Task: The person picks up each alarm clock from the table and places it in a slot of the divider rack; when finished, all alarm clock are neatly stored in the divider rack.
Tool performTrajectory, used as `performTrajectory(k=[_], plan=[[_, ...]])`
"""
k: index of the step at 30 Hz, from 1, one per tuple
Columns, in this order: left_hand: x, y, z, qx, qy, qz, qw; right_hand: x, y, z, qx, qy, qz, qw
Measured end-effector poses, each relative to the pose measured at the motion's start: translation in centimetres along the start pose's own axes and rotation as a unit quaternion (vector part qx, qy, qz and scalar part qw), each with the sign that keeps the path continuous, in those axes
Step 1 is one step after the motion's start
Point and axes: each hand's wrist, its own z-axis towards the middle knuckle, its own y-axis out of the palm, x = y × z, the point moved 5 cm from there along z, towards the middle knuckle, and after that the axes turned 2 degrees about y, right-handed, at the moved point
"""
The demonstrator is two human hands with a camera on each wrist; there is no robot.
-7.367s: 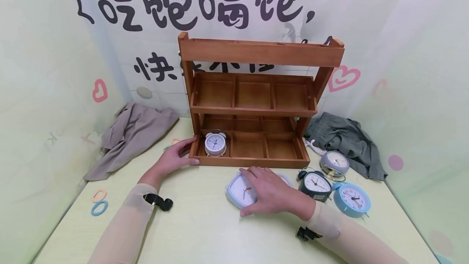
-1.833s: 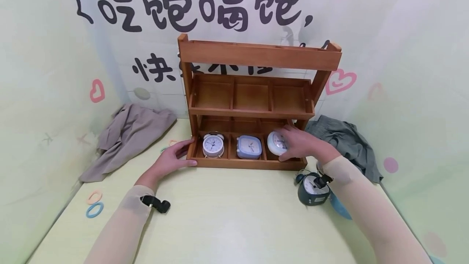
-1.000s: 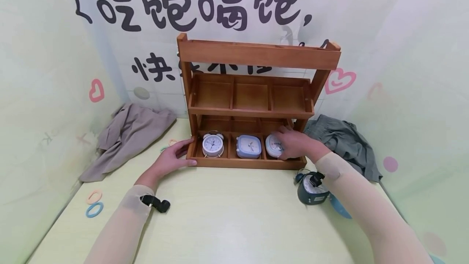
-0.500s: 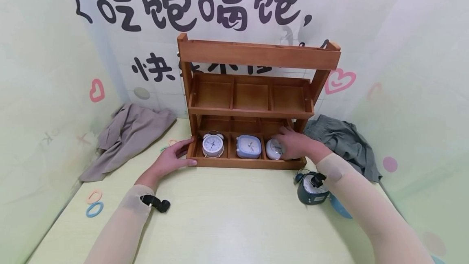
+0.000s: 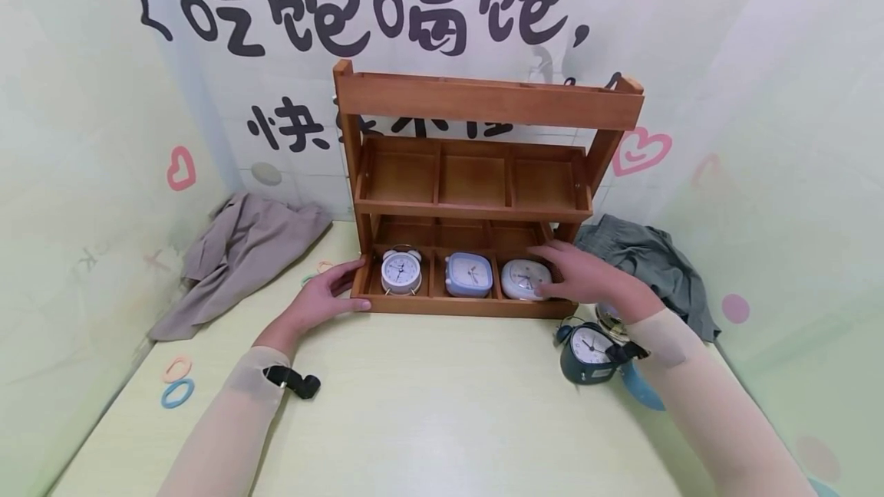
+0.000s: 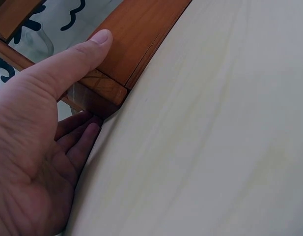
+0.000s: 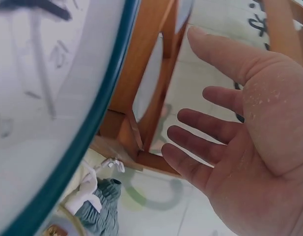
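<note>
A brown wooden shelf rack (image 5: 463, 305) stands on the table. My left hand (image 5: 319, 300) grips its lower left corner; in the left wrist view the thumb (image 6: 75, 61) lies over the front board (image 6: 141, 39) and the fingers are at the side. Three alarm clocks sit in the bottom tier: a white twin-bell clock (image 5: 401, 272) at left, a light blue squarish clock (image 5: 469, 275) in the middle, a pale rounded clock (image 5: 521, 274) at right. Beside that last clock is my right hand (image 5: 587, 271), its fingers spread and holding nothing in the right wrist view.
Right of the rack stand a dark green twin-bell clock (image 5: 590, 355), a partly hidden gold-based clock (image 5: 611, 319) and a blue clock (image 5: 642, 388) under the forearm. Grey cloth (image 5: 635, 267) and mauve cloth (image 5: 255, 251) lie behind. Coloured rings (image 5: 177, 393) are at left.
Earlier, the blue clock moved from the table into the middle compartment and the pale clock into the right one. Just now my right hand has let go and drawn right. The left hand stays.
</note>
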Motion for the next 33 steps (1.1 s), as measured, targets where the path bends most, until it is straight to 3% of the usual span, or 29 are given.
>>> performTrajectory(k=[11, 21, 29, 33], plan=[[-0.2, -0.2, 0.0, 0.002, 0.004, -0.002, 1.0, 0.3, -0.7, -5.8, 0.005, 0.018, 0.058, 0.9981], [-0.4, -0.2, 0.1, 0.001, 0.001, 0.001, 1.0, 0.3, 1.0, -10.2, -0.013, -0.002, 0.075, 0.9971], [-0.1, -0.3, 0.0, 0.0, 0.0, 0.003, 1.0, 0.4, 2.3, -12.4, -0.027, 0.002, 0.074, 0.9969], [0.0, -0.2, -0.1, 0.0, 0.0, 0.003, 1.0, 0.5, 2.9, -12.8, -0.013, -0.01, 0.072, 0.9972]])
